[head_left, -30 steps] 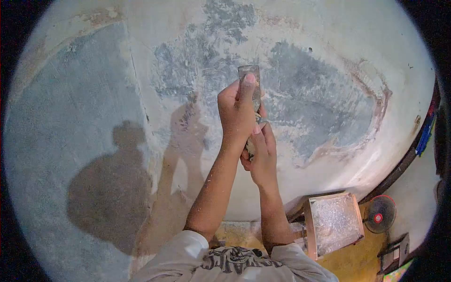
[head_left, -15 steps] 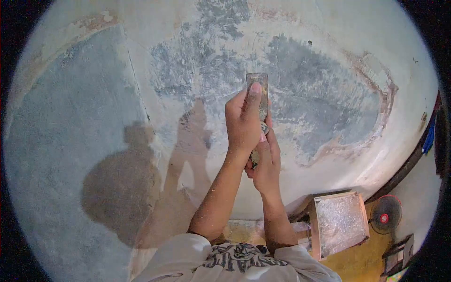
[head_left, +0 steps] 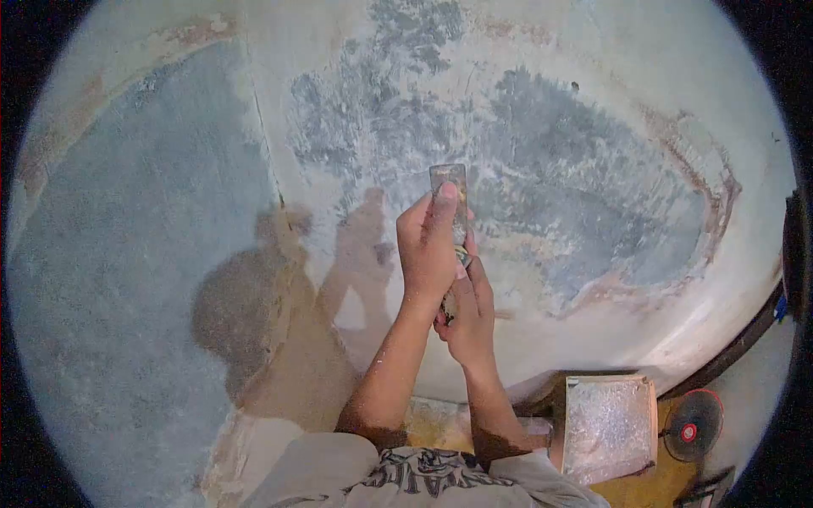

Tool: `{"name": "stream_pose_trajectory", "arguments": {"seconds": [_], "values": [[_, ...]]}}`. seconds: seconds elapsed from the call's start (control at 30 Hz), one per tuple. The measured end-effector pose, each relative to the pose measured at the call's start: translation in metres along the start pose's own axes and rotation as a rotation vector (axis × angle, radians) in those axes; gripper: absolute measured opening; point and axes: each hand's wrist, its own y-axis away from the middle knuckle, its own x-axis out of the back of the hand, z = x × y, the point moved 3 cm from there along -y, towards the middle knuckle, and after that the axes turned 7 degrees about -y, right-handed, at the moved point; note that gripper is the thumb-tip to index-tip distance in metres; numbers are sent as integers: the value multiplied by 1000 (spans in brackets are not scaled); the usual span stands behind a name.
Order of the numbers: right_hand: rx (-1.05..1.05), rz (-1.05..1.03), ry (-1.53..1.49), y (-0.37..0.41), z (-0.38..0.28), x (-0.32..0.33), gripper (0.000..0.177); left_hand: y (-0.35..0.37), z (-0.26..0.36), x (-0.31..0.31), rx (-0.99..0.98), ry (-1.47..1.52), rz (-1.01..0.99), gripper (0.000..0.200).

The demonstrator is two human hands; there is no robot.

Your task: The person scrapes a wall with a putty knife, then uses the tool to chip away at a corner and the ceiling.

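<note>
A worn, rectangular tool (head_left: 449, 175) with a dusty surface is held upright in front of the wall. My left hand (head_left: 428, 245) wraps round its upper part, with the thumb pressed flat on its face. Just below and to the right, my right hand (head_left: 472, 309) grips the lower end of the same tool. Most of the tool's lower part is hidden by my fingers. Behind it, the wall (head_left: 593, 212) shows grey patches with whitish smears. Whether the tool touches the wall, I cannot tell.
A box-like piece with a speckled silvery top (head_left: 610, 427) stands at the lower right. Beside it is a round fan (head_left: 693, 426) with a red centre. A dark curved edge runs up the right side. Shadows of head and arms fall on the wall at left.
Both hands and the tool sit lower and slightly further left in view. The camera view has also shifted, so the wall patches appear further right and lower.
</note>
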Motion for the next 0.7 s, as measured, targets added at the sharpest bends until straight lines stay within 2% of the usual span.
{"name": "stream_pose_trajectory", "arguments": {"seconds": [0.07, 0.13, 0.17, 0.27, 0.47, 0.57, 0.7], "values": [[27, 12, 30, -1, 5, 2, 60, -4, -6, 3, -3, -5, 0, 45], [47, 21, -7, 1, -3, -4, 35, -5, -1, 2, -45, -20, -33, 45], [58, 20, -23, 1, -7, -7, 29, -7, 1, 2, -69, -25, -44, 45], [69, 17, -26, -8, -2, -9, 29, -17, 4, 2, -167, 100, -78, 46], [18, -26, -8, -48, -37, -17, 29, -66, 31, -12, -121, 81, -241, 50], [132, 48, 62, -81, -48, -21, 29, -102, 39, -25, -324, 29, -186, 48], [92, 5, -27, -122, -58, -26, 30, -146, 54, -41, -345, -133, -216, 43]]}}
